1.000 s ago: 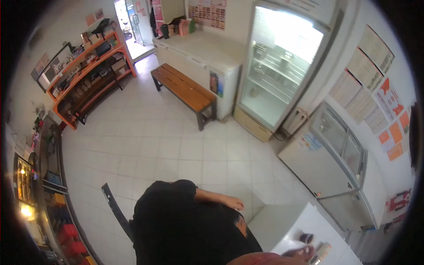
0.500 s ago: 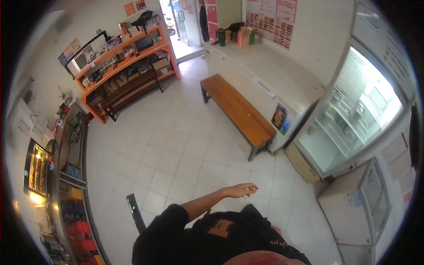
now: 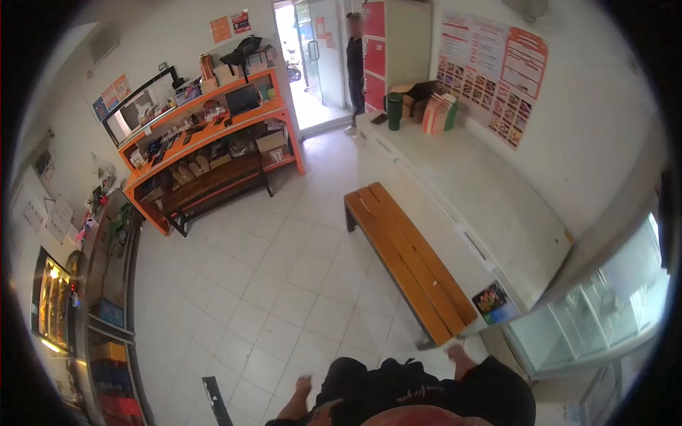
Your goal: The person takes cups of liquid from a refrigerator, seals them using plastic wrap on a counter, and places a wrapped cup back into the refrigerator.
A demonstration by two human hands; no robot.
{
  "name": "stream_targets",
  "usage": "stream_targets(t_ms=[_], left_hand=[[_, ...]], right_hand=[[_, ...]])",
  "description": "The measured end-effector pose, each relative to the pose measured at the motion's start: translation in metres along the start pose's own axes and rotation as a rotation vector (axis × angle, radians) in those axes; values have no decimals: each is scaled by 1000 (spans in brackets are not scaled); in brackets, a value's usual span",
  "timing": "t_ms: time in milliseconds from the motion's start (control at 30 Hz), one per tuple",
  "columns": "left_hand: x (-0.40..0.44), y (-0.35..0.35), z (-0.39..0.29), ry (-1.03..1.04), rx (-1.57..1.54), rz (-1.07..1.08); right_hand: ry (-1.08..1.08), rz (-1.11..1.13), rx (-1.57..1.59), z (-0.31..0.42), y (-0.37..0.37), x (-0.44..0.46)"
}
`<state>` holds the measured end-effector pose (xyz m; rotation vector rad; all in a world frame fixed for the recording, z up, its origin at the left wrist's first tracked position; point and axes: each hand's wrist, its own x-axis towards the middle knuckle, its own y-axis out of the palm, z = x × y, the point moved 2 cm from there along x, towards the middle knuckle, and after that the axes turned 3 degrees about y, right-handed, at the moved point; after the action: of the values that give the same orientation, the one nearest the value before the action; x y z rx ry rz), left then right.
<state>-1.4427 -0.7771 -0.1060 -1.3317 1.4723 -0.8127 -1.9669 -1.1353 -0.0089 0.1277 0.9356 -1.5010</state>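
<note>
**No load seen in hand near the wooden bench (image 3: pixel 408 259)**

From here, I can see nothing carried by the left hand (image 3: pixel 303 385), low and out over the floor tiles, or by the right hand (image 3: pixel 462 355), close by the bench's near end. Both are small and blurred — I can't tell whether they're open or closed, nor whether the right one touches the wood. The bench stands alongside the white chest (image 3: pixel 469 192), on the open floor.

No piece of work shows as finished or part-finished, so how much is done or left can't be judged.

As for writing, pale script on the black shirt (image 3: pixel 355 387) seems to end in "for you". The wall posters (image 3: pixel 526 67) carry rows of small pictures and print too fine to read. The bright sticker (image 3: pixel 491 302) low on the chest is no clearer, and I can't make out a brand on the green tumbler (image 3: pixel 393 112) — or anywhere else.
</note>
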Motion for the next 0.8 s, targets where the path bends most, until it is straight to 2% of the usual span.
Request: stream_targets(t_ms=[33, 67, 100, 133, 200, 267, 333, 400, 433, 500, 533, 567, 600, 633, 667, 700, 733, 767, 800], left_hand=[[-22, -27, 10, 59, 103, 60], [-28, -15, 39, -394, -262, 279], [-16, -23, 55, -675, -448, 343], [-3, -39, 70, -804, -512, 371], [39, -64, 98, -902, -570, 388], [96, -91, 127, -889, -589, 389], [155, -116, 158, -827, -586, 385], [221, -140, 189, -716, -544, 371], [256, -146, 208, -616, -501, 356], [348, -166, 251, -299, -293, 295], [409, -178, 272, -103, -122, 215], [484, -210, 287, -165, -200, 315], [554, -244, 295, -67, -113, 228], [622, -253, 317, 137, -61, -90], [687, -294, 315, -316, -833, 22], [744, -315, 322, -325, -892, -124], [795, -332, 333, -191, -869, -247], [828, -391, 313, -298, -895, -171], [871, -417, 315, -304, -918, -163]], right_hand=[[-93, -6, 13, 68, 20, 32], [-182, -8, 34, 134, 42, 60], [-260, -5, 63, 198, 66, 82], [-330, 7, 105, 259, 93, 101], [-448, 97, 239, 359, 153, 130], [-583, 447, 531, 421, 222, 169], [-668, 391, 252, 447, 286, 181], [-467, 438, 87, 451, 322, 158], [-253, 468, -177, 450, 342, 155], [7, 642, -205, 401, 373, 169], [316, 888, 60, 404, 359, 148], [436, 968, 59, 404, 354, 148], [488, 952, -17, 403, 350, 158], [522, 912, -115, 401, 348, 174], [547, 863, -210, 405, 349, 197], [571, 824, -275, 411, 353, 221], [582, 801, -314, 426, 358, 246], [588, 785, -344, 440, 365, 274], [591, 780, -365, 463, 371, 301]])
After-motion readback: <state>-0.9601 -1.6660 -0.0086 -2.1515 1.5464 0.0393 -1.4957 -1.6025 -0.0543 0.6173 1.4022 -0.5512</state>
